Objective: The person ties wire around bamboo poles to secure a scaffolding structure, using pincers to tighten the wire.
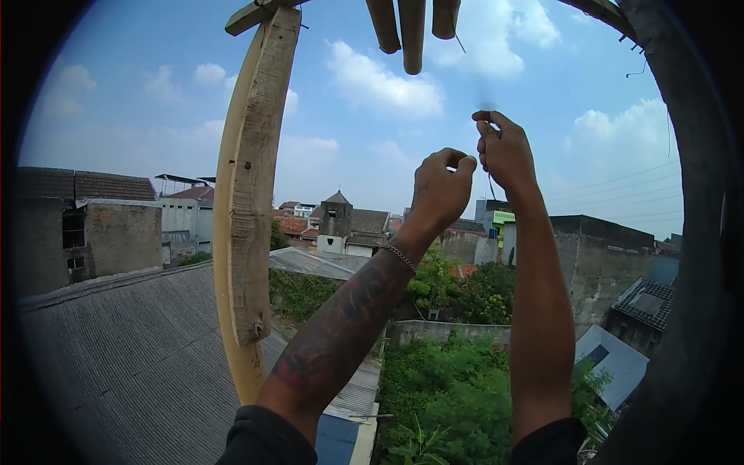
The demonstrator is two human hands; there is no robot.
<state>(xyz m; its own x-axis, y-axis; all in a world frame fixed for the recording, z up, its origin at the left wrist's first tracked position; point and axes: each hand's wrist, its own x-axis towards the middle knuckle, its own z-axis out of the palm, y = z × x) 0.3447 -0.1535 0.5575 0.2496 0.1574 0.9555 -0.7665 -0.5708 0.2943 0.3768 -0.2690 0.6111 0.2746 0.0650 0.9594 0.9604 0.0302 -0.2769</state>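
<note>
Rooftops and open sky surround a high outdoor perch, with no table or floor in view under the work. Nearest the camera, two dark sleeves (263,442) end at the elbows and two bare forearms rise up and away, the left one tattooed and wearing one bracelet (400,256) at the wrist. The right hand (504,151) is the higher of the two, its grip pinched together on one thin wire (490,186), which shows as a dark line just below the fist and a faint blur above it. The wire's long axis runs close to vertical, dropping from overhead through that pinch and down beside the right wrist. The left hand (442,186) sits just beside and slightly lower, on the wire's left, its grip curled shut with thumb against forefinger; whether it has the wire too cannot be told. So the right hand is the one on the wire, the left a short way off to the side. Left of both hands stands one weathered wooden plank (248,194), upright and bowed by the lens. Overhead hang three bamboo poles (411,35), only their cut ends in view. Below and further off lie a grey corrugated roof (132,349), green trees (457,387), then houses and cloud
</note>
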